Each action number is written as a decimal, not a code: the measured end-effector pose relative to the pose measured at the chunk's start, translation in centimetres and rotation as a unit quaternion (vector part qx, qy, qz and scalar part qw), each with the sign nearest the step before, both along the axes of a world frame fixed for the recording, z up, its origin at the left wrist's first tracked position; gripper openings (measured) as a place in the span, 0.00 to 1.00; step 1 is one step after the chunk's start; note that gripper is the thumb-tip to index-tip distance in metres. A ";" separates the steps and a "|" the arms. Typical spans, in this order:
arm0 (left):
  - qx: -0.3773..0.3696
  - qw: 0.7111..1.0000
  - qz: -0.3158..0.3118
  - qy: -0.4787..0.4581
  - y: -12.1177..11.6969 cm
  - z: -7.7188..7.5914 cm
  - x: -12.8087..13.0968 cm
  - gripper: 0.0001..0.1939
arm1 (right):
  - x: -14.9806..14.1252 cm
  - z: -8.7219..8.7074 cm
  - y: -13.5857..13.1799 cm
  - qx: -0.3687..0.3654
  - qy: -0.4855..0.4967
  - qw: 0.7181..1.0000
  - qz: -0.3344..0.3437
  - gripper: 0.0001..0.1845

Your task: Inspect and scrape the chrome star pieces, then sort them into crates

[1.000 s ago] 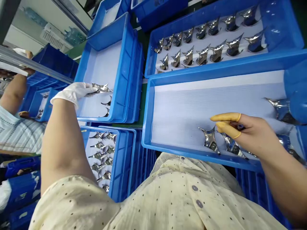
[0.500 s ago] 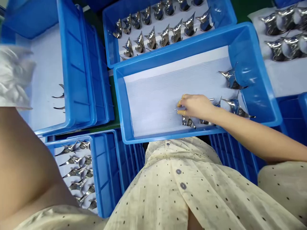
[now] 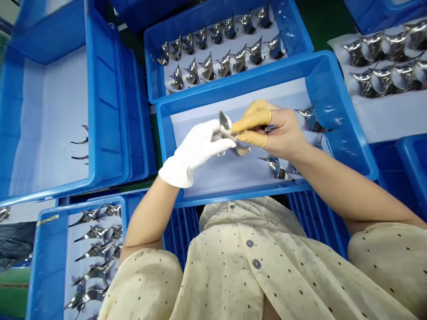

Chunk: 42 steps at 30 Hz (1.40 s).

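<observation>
Polished metal part [image 3: 231, 133] sits right around the center of the shot, and both hands are together on it. Left hand [image 3: 195, 153], in a white glove, comes in from about 8 o'clock and cups it, while right hand [image 3: 276, 126] reaches over from 3 o'clock and pinches it with yellow finger cots [image 3: 253, 116]. All this is happening above a blue plastic tray [image 3: 240, 192] lined with a white sheet [image 3: 213, 175]. More shiny pointed parts [image 3: 276, 169] lie in that tray around 4 o'clock, just below the right wrist, and another one [image 3: 312, 120] leans near its far corner at 2 o'clock.

At 12 o'clock, a second blue tray [image 3: 227, 18] holds neat rows of parts [image 3: 213, 58]. There's a white pad of parts [image 3: 383, 58] at 2 o'clock, a mostly bare blue tray [image 3: 103, 111] at 9, and a blue tray of parts [image 3: 96, 235] at 7. Cream polka-dot shirt [image 3: 247, 266] fills 6 o'clock.
</observation>
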<state>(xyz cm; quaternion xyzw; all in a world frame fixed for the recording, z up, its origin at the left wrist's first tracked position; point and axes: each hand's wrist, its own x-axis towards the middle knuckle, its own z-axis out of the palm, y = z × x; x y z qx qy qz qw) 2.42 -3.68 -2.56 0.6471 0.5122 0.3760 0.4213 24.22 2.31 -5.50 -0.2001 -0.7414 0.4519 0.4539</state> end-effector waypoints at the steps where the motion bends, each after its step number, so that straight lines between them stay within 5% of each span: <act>1: -0.003 0.999 0.036 -0.022 -0.3 -0.6 0.2 0.17 | -0.2 -0.2 0.1 -0.041 0.015 0.999 -0.009 0.18; 5: 0.015 0.991 0.132 0.015 -1.8 -1.6 0.8 0.16 | -1.6 -1.5 0.2 -0.176 0.083 0.981 -0.027 0.23; 8: 0.114 0.975 0.158 0.102 -2.8 -2.4 1.6 0.16 | -2.5 -2.0 -0.3 -0.234 0.106 0.966 -0.024 0.22; 13: 0.407 0.868 0.174 0.226 -2.8 -4.6 2.6 0.19 | -2.7 -1.9 -1.1 -0.270 0.116 0.955 -0.036 0.21; 17: 0.480 0.808 0.164 0.299 -2.5 -5.7 2.7 0.20 | -2.6 -1.9 -1.5 -0.287 0.117 0.951 -0.001 0.18; 31: 0.460 0.828 0.171 0.270 -2.6 -5.7 3.0 0.21 | -2.6 -1.2 -2.1 -0.282 0.088 0.955 0.008 0.04; 42: 0.438 0.853 0.174 0.225 -2.7 -5.9 3.3 0.19 | -2.3 -1.3 -2.1 -0.283 0.070 0.957 -0.004 0.05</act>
